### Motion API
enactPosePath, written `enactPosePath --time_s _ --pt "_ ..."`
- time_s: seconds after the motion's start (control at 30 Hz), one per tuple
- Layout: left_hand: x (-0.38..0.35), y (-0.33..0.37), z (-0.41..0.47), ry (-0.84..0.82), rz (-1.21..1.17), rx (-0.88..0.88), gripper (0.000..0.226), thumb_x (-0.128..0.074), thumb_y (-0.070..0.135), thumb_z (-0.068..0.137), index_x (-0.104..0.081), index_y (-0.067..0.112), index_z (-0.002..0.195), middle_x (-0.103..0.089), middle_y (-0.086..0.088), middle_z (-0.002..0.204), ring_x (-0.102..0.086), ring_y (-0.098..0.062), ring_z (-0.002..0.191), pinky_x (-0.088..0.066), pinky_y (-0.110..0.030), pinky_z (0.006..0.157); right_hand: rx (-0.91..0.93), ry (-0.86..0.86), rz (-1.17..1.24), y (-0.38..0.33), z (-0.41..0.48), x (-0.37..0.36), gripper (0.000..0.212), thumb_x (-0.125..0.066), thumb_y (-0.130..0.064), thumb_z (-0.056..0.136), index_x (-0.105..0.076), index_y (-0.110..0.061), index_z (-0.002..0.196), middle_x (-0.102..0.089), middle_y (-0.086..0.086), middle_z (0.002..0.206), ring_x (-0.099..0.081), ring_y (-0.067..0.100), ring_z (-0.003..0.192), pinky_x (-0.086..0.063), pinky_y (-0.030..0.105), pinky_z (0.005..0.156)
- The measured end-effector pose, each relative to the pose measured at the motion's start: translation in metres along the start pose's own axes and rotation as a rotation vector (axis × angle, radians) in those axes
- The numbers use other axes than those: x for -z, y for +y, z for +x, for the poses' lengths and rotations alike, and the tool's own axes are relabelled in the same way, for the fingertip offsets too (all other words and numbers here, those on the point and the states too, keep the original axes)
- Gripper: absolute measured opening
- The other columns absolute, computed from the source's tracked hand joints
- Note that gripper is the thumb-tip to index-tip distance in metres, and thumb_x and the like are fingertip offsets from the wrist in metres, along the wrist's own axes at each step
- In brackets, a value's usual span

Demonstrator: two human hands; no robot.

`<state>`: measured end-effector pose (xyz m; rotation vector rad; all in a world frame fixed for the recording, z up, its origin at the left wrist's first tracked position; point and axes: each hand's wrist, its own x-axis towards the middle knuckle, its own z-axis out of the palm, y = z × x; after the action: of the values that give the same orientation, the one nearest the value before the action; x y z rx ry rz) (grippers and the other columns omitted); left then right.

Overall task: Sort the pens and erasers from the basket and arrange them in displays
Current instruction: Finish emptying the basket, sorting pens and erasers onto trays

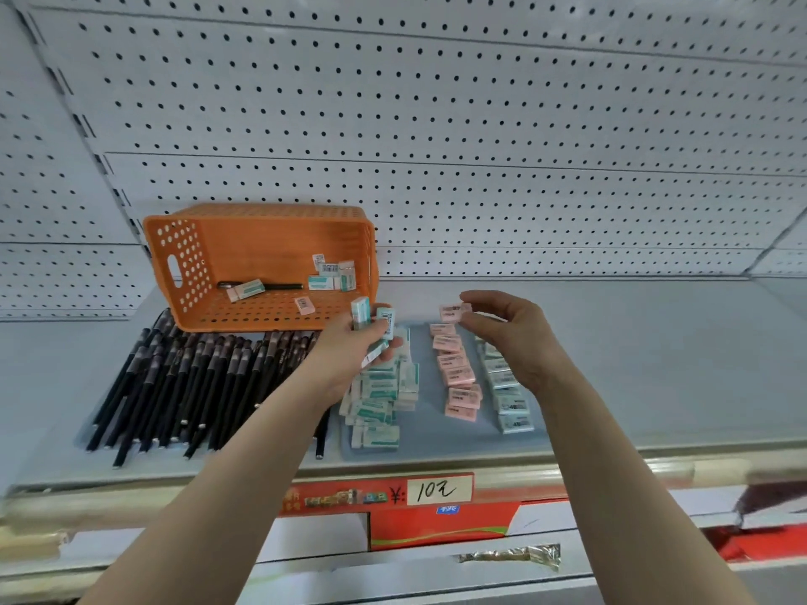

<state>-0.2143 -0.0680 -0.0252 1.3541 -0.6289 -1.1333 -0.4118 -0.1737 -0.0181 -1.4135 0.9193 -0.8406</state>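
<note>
- Working on white shelf [655,364], mid-frame, as the display surface.
- Orange basket [262,220], upper left: tipped on its side, mouth forward, probably for easy reach-in. Inside: one black pen [270,286] and a few erasers [332,277], so sorting not done.
- Black pens [183,377], left of centre: laid roughly parallel in one fan in front of the basket, kept apart from erasers.
- Blue-grey mat [436,438], centre: sorted by type into green-white erasers [380,399], pink erasers [456,373] and blue-white erasers [506,395], left to right.
- Left hand [353,355], centre: fingers curled round a bunch of green-white erasers above their stack. Likely a buffer to feed from.
- Right hand [511,329]: fingertips pinching one pink eraser [454,312] over the far end of the pink row, likely next in line.
</note>
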Motion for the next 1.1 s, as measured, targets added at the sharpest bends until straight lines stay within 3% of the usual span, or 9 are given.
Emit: enactPosePath --time_s 0.17,0.33,0.47,0.53,0.77,0.93,1.1 --pt "-0.014 -0.006 0.001 0.046 0.029 -0.029 0.024 -0.060 0.007 0.094 -0.055 0.007 0.117 -0.066 -0.014 0.109 -0.072 -0.015 0.081 -0.055 -0.021 0.061 0.025 0.089 -0.091 0.007 0.005 0.031 0.017 -0.069 -0.002 0.086 -0.070 -0.013 0.100 -0.069 0.011 0.096 -0.067 0.017 0.083 -0.056 0.024 0.075" --pt "-0.018 -0.011 0.001 0.072 0.026 -0.063 0.020 -0.057 0.005 0.096 -0.058 0.007 0.115 -0.066 -0.010 0.110 -0.072 -0.018 0.091 -0.054 -0.021 0.063 0.016 0.046 -0.379 0.026 0.018 0.031 0.013 -0.068 -0.010 0.086 -0.070 -0.022 0.089 -0.071 0.003 0.090 -0.066 0.017 0.077 -0.058 0.035 0.073" --pt "-0.012 -0.010 0.001 0.115 -0.001 -0.073 0.021 -0.058 0.006 0.095 -0.060 0.009 0.116 -0.068 -0.009 0.108 -0.072 -0.014 0.086 -0.054 -0.019 0.061 0.065 0.030 -0.529 0.025 0.034 0.020 0.017 -0.063 -0.014 0.090 -0.072 -0.028 0.091 -0.071 -0.006 0.090 -0.063 0.005 0.076 -0.050 0.023 0.065" --pt "-0.009 -0.009 0.003 0.133 -0.020 -0.071 0.023 -0.059 0.005 0.094 -0.060 0.007 0.117 -0.069 -0.010 0.108 -0.073 -0.014 0.083 -0.054 -0.019 0.060 0.069 0.038 -0.570 0.024 0.044 0.014 0.014 -0.067 -0.013 0.087 -0.072 -0.025 0.092 -0.071 -0.008 0.089 -0.064 0.004 0.081 -0.049 0.019 0.068" --pt "0.000 -0.005 0.010 0.131 -0.029 -0.072 0.026 -0.062 0.000 0.091 -0.062 0.002 0.117 -0.071 -0.012 0.103 -0.071 -0.014 0.079 -0.054 -0.021 0.061 0.016 0.004 -0.726 0.033 0.069 -0.002 0.010 -0.069 -0.016 0.086 -0.075 -0.021 0.093 -0.073 -0.003 0.091 -0.067 0.013 0.089 -0.052 0.029 0.084" --pt "0.003 -0.003 0.015 0.111 -0.033 -0.067 0.028 -0.064 -0.001 0.089 -0.062 0.001 0.116 -0.071 -0.013 0.101 -0.072 -0.013 0.078 -0.054 -0.021 0.062 0.056 -0.141 -1.027 0.025 0.075 -0.008 0.014 -0.064 -0.017 0.089 -0.076 -0.019 0.095 -0.067 -0.005 0.094 -0.056 0.010 0.087 -0.042 0.024 0.077" --pt "0.002 -0.002 0.016 0.122 -0.032 -0.076 0.024 -0.066 -0.004 0.086 -0.065 0.000 0.109 -0.068 -0.011 0.098 -0.068 -0.010 0.070 -0.055 -0.021 0.061 0.130 -0.137 -1.074 0.013 0.070 -0.016 0.016 -0.062 -0.022 0.091 -0.077 -0.019 0.098 -0.071 -0.003 0.101 -0.059 0.011 0.087 -0.040 0.021 0.078"
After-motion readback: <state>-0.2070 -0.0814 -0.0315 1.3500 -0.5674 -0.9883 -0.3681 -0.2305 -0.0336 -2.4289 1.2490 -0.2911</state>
